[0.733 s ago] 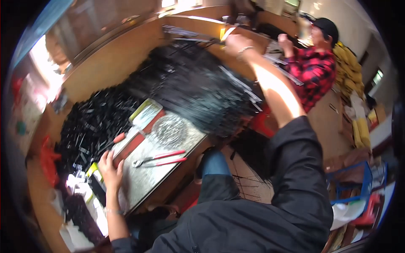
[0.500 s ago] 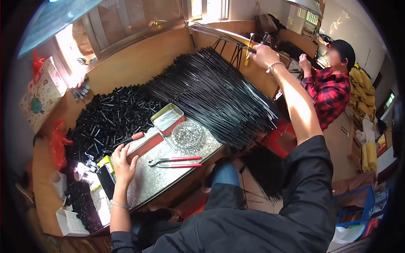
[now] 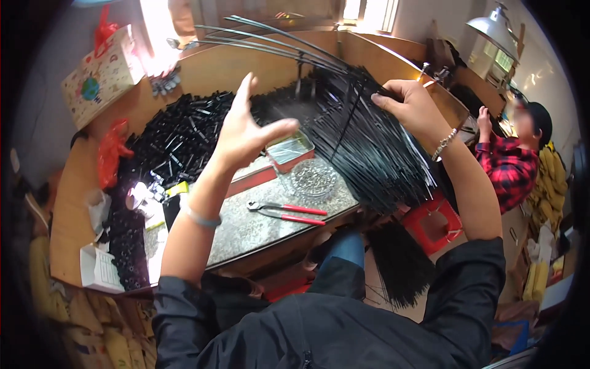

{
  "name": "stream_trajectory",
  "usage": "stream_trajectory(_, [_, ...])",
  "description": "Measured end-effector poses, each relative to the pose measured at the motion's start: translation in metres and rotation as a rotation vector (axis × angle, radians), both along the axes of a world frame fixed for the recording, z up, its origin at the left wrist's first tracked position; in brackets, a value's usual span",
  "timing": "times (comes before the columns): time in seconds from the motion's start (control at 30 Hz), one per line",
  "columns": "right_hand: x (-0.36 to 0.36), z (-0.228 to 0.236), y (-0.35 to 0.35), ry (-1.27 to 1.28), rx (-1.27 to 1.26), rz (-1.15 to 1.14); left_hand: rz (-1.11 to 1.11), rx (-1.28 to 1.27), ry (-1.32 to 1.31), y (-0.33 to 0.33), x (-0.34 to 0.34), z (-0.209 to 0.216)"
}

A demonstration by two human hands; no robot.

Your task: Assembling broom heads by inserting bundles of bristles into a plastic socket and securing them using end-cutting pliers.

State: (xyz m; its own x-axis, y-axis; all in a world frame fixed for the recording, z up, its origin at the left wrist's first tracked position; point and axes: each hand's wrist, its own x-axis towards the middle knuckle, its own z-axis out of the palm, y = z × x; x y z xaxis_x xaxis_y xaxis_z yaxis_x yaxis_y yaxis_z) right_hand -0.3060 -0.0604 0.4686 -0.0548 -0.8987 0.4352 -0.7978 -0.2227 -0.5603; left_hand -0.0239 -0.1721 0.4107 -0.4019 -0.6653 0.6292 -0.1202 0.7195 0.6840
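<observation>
My right hand (image 3: 409,107) is closed on a bundle of thin black umbrella ribs (image 3: 276,48), held up over the worktop. The ribs reach out to the far left, with slim struts hanging down from them. My left hand (image 3: 249,132) is raised in front of the small black tubular parts, its fingers spread with nothing in them. Beneath it on the grey worktop lie red-handled pincers (image 3: 289,212). A clear round dish (image 3: 313,180) of small metal bits stands beside a red tin (image 3: 290,150) of thin metal pins. Behind the dish spreads a large heap of black ribs (image 3: 375,144).
A mound of small black tubular parts (image 3: 178,138) covers the left of the table, within a curved wooden rim (image 3: 80,203). A red stool (image 3: 430,224) and a dark rib bundle (image 3: 399,264) are by my right leg. A co-worker in a checked shirt (image 3: 507,169) is at the right.
My right hand has swung down and nearer, with the ribs still in it. My left hand has risen off the worktop and moved away from me. The view has shifted left.
</observation>
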Motion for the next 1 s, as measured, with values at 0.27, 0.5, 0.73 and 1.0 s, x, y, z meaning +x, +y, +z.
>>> stream_trajectory(0.27, [0.103, -0.013, -0.014, 0.283, -0.026, 0.236, 0.060, -0.114, -0.009, 0.039, 0.001, 0.001])
stream_trajectory(0.5, [0.149, -0.020, -0.020, 0.148, 0.010, 0.409, -0.013, 0.026, 0.433, 0.043, 0.001, -0.030])
stream_trajectory(0.73, [0.128, -0.010, 0.026, -0.097, 0.635, 0.485, 0.042, 0.265, 0.485, 0.028, 0.056, -0.019])
stream_trajectory(1.0, [0.114, -0.046, 0.077, -0.688, 0.846, 0.553, -0.020, 0.226, 0.335, 0.041, 0.090, -0.020])
